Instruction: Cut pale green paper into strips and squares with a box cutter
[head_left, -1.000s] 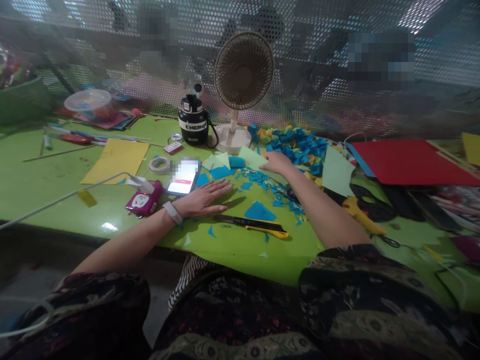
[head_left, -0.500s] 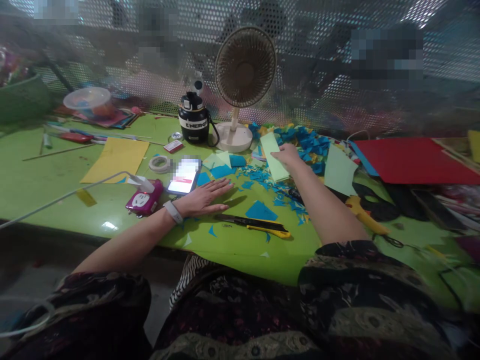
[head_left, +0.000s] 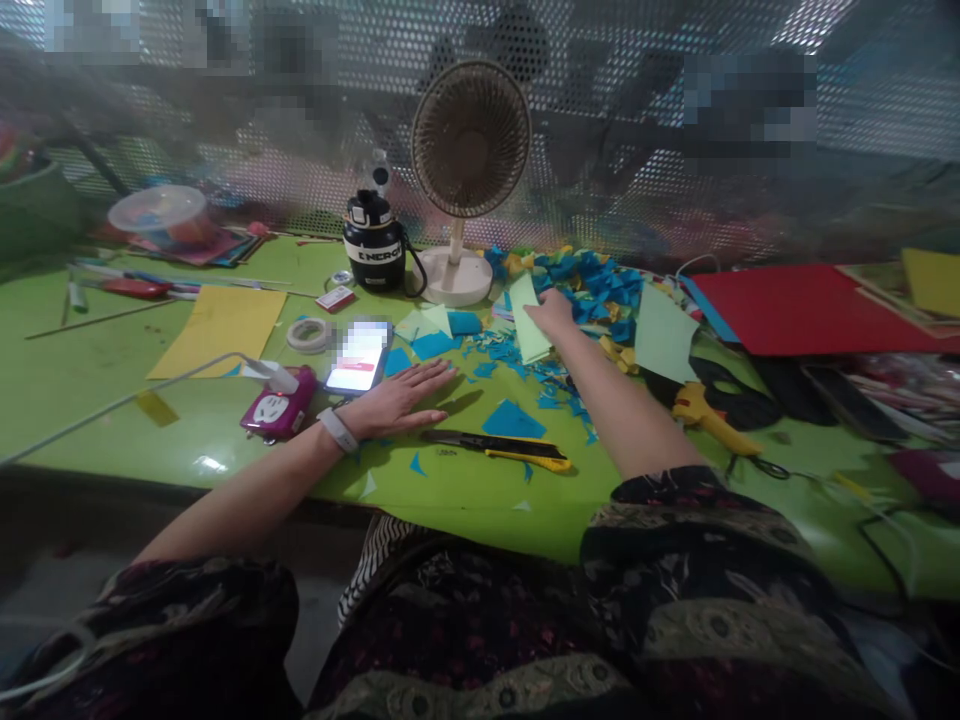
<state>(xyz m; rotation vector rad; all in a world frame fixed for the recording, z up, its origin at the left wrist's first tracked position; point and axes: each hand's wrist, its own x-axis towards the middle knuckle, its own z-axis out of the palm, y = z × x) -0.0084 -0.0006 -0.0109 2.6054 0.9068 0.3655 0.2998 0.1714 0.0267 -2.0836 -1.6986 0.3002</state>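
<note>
My right hand [head_left: 553, 313] is closed on the edge of a pale green paper strip [head_left: 528, 318], tilted among the paper scraps right of the fan. Flat on the green table, with fingers stretched out, lies my left hand [head_left: 401, 398]; it holds nothing. A lit phone [head_left: 360, 358] is just beyond that wrist. Close to its fingertips rests a yellow and black utility knife [head_left: 525, 452], beside a blue paper piece [head_left: 512, 420]. Small blue cuttings [head_left: 495, 350] are strewn between my hands. Behind my right hand is a heap of blue and yellow paper pieces [head_left: 592, 280].
A fan [head_left: 471, 140] and a black bottle [head_left: 375, 250] stand at the back. On the left are yellow paper [head_left: 221, 330], a tape roll [head_left: 309, 335] and a purple power socket [head_left: 279, 405]. A yellow glue gun [head_left: 712, 415] and red sheets [head_left: 810, 310] lie on the right.
The view has shifted slightly to the right. My right hand still holds the green paper strip, which stands at nearly the same place. My left hand stays flat on the table.
</note>
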